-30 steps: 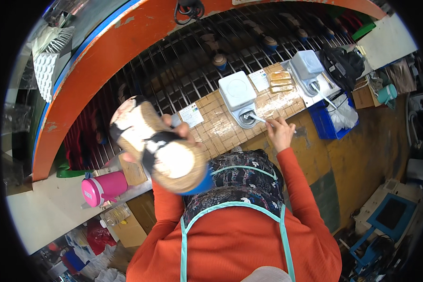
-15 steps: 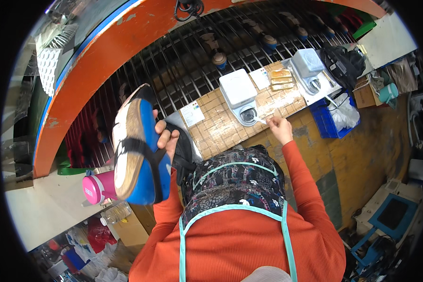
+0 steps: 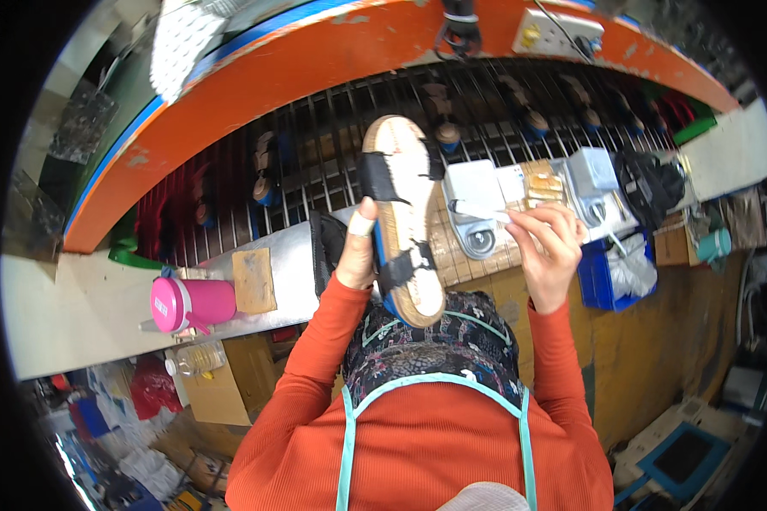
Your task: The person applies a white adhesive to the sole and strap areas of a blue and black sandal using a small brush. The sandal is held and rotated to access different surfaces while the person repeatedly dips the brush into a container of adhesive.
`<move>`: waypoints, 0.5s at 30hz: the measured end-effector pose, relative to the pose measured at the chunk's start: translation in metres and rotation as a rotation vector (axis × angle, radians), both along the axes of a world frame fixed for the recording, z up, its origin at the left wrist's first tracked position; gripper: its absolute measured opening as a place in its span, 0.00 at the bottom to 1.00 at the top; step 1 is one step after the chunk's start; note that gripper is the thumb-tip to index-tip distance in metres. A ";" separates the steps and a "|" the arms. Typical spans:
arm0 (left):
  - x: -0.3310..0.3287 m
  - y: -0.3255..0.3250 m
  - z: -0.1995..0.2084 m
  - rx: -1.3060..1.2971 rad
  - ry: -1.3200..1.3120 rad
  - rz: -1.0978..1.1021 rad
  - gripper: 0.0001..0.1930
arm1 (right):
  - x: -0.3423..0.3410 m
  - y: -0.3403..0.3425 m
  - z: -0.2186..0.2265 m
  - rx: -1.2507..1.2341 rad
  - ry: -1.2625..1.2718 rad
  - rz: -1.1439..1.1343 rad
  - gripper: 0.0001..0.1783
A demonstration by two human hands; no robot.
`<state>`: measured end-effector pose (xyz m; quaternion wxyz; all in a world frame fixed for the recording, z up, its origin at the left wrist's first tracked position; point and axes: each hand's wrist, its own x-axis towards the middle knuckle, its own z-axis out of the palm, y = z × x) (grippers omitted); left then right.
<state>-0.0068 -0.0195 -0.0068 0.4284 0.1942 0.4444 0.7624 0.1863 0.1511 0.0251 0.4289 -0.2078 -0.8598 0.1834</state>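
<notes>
Upright in front of me is a sandal (image 3: pixel 407 226) with black straps, a pale insole and a woven-look sole edge, set on a blue last. My left hand (image 3: pixel 358 247) is closed round its left side, the thumb wrapped in white tape. Between the fingertips of my right hand (image 3: pixel 547 243) is a thin white brush (image 3: pixel 490 213) with a dark tip, which points left toward the sandal but stays apart from it. Just below the brush sits a small grey pot (image 3: pixel 479 243) with a round opening, beside a white box (image 3: pixel 471 183).
A conveyor of metal bars (image 3: pixel 315 128) under an orange arch (image 3: pixel 264 72) carries several sandals. On the ledge are a pink jug (image 3: pixel 192 302), a brown board (image 3: pixel 255 281), yellowish packets (image 3: pixel 543 184) and a black bag (image 3: pixel 652 183). A blue basket (image 3: pixel 596 277) hangs lower right.
The sandal has moved right to the middle and turned, so its insole and straps face me. My right hand has lifted the brush from the grey pot and come nearer. The view has shifted.
</notes>
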 end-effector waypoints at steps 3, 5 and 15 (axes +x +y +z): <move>0.000 0.005 0.014 0.021 0.081 -0.054 0.38 | -0.012 -0.020 0.036 0.013 0.066 0.068 0.13; 0.003 0.005 0.020 0.057 0.083 -0.062 0.38 | -0.022 -0.034 0.040 -0.186 0.122 0.125 0.12; 0.005 -0.015 0.029 -0.033 0.377 0.079 0.36 | -0.054 -0.041 0.036 -0.291 0.156 0.227 0.10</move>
